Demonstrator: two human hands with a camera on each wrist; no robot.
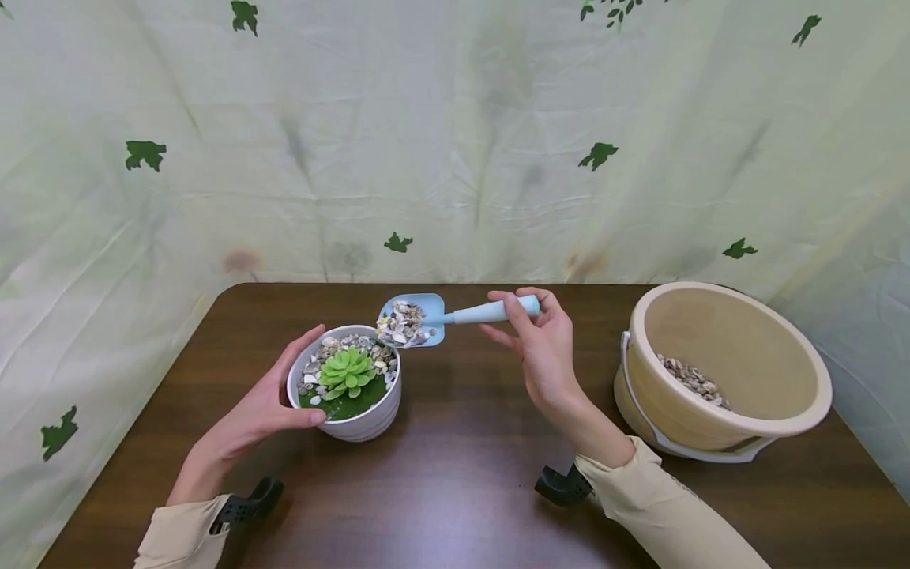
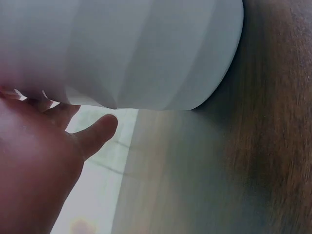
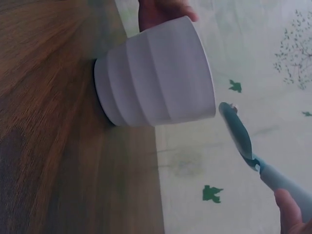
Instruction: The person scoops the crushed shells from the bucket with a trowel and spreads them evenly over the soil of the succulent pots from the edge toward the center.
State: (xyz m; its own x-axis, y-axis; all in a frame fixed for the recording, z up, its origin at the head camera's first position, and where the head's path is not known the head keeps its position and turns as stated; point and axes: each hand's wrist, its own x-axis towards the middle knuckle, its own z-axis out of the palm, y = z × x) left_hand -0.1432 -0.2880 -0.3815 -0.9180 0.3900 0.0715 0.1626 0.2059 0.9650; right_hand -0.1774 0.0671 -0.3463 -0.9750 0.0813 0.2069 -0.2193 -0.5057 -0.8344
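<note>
My right hand grips the handle of a light blue hand shovel. A heap of small shells or pebbles lies in its scoop, which is at the right rim of a white ribbed pot. In the right wrist view the shovel is just apart from the pot. Inside the pot a green succulent stands with green moss at the front and pebbles round the back. My left hand holds the pot from the left, thumb at the front rim, fingers behind.
A beige bucket with a handle stands on the right of the brown table. More shells or pebbles lie in its bottom. Behind the table hangs a pale curtain with green leaf prints.
</note>
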